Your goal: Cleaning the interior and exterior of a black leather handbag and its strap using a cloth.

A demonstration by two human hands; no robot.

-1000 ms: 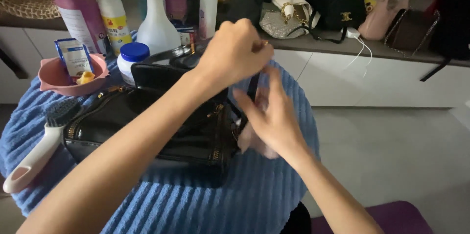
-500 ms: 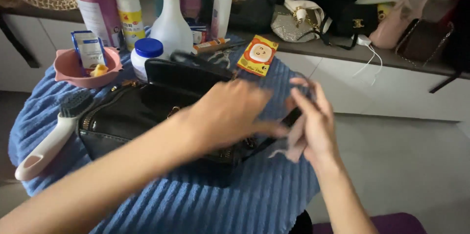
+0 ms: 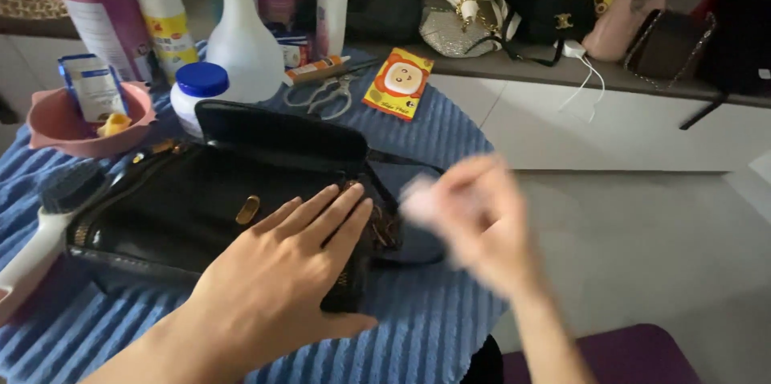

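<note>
My left hand lies flat, fingers spread, on the glossy black leather handbag resting on the blue ribbed towel over the round desk. My right hand, blurred beside the bag's end, seems to pinch a pale cloth; I cannot tell its grip for sure. As I judge it, a hard wipe could shove the bag into the white jar with the blue lid or snag the thin black strap

black handbag – lying flat, blue towel
</note>
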